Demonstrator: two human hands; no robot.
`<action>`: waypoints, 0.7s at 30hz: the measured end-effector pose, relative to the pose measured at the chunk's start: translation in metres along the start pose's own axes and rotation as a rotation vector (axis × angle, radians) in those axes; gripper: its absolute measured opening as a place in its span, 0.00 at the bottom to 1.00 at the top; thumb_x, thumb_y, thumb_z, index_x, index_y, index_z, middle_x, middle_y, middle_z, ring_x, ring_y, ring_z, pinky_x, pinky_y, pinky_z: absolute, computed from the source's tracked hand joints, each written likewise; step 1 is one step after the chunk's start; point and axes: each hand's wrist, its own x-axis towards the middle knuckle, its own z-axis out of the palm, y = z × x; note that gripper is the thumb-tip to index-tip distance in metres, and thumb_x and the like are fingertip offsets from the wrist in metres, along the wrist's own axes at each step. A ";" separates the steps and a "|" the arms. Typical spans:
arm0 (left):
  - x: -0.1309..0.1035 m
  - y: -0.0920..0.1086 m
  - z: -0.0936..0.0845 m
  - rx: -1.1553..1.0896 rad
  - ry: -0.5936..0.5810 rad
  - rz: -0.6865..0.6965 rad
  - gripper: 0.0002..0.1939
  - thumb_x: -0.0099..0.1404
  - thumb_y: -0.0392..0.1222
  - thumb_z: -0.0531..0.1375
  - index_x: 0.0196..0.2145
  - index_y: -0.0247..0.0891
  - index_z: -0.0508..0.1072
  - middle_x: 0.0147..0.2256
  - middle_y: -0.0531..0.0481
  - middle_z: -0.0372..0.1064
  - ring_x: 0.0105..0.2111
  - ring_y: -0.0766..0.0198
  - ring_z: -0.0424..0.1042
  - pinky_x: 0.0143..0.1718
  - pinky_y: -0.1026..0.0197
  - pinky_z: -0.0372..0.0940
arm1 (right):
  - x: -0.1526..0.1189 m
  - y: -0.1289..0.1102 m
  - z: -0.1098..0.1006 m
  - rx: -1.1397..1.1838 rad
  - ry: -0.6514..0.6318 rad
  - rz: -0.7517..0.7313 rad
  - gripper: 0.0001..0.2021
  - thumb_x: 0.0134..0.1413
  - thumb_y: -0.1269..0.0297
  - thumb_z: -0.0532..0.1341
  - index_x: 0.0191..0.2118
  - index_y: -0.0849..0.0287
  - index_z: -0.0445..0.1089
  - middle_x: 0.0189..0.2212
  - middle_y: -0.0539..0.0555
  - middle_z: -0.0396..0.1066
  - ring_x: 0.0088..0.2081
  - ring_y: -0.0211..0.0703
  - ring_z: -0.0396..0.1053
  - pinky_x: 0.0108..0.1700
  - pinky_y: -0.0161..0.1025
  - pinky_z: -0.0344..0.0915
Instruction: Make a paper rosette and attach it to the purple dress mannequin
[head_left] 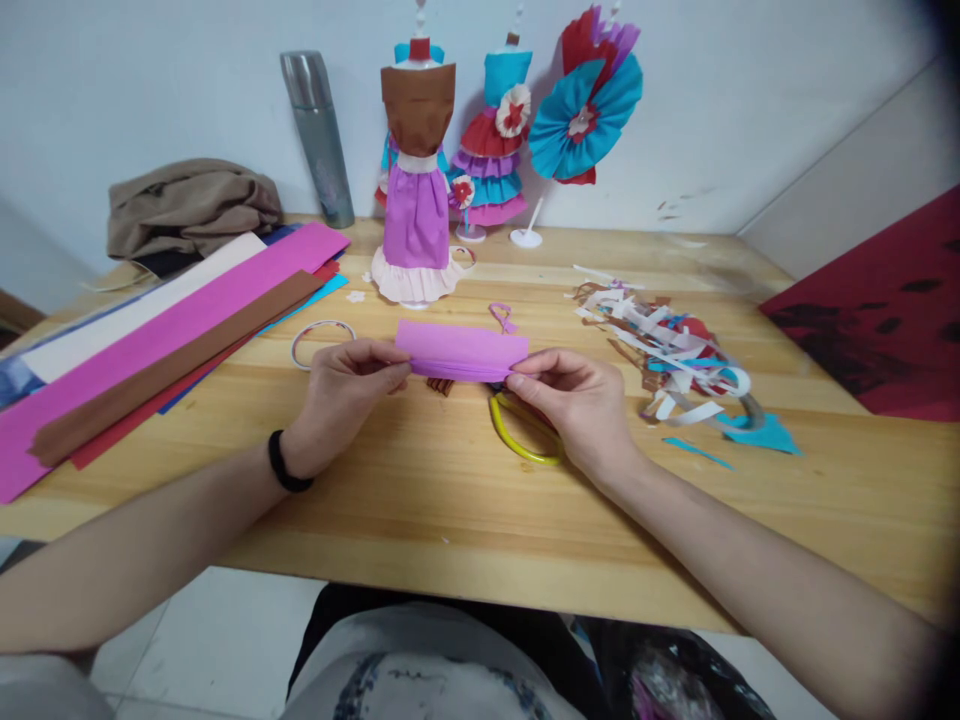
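Note:
A folded strip of purple paper (461,349) is stretched level between my two hands, just above the wooden table (420,500). My left hand (349,395) pinches its left end between thumb and fingers; a black band circles that wrist. At the right end, my right hand (581,405) pinches the lower corner. Yellow-handled scissors (517,440) lie beside and partly under my right hand, their blades mostly hidden. A small dark red clip-like item (440,386) shows just below the strip. Behind the strip lies a small purple paper loop (502,318).
Dress forms in paper outfits (418,210) stand at the back, near a grey bottle (319,140) and brown cloth (191,208). Long coloured paper strips (187,330) lie left, with a tape roll (322,343). Paper scraps (675,350) are heaped at right.

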 end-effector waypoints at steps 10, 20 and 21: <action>0.000 -0.003 0.001 -0.003 0.008 0.033 0.05 0.51 0.38 0.69 0.28 0.36 0.79 0.23 0.53 0.74 0.22 0.70 0.69 0.23 0.68 0.67 | 0.000 -0.003 0.000 -0.014 -0.015 -0.044 0.10 0.38 0.59 0.75 0.25 0.51 0.74 0.21 0.48 0.72 0.23 0.40 0.69 0.27 0.40 0.70; 0.003 -0.016 -0.004 0.162 0.023 0.149 0.10 0.55 0.36 0.68 0.37 0.41 0.83 0.30 0.51 0.78 0.28 0.66 0.73 0.30 0.64 0.70 | -0.002 0.001 0.000 -0.179 -0.043 -0.158 0.07 0.47 0.62 0.69 0.36 0.50 0.79 0.32 0.52 0.78 0.30 0.43 0.73 0.34 0.42 0.71; 0.004 -0.016 -0.004 0.179 0.023 0.160 0.09 0.55 0.36 0.68 0.36 0.41 0.83 0.30 0.51 0.78 0.28 0.66 0.73 0.31 0.63 0.70 | -0.002 0.001 -0.001 -0.201 -0.039 -0.175 0.07 0.48 0.62 0.68 0.36 0.50 0.80 0.32 0.52 0.78 0.31 0.43 0.73 0.34 0.42 0.70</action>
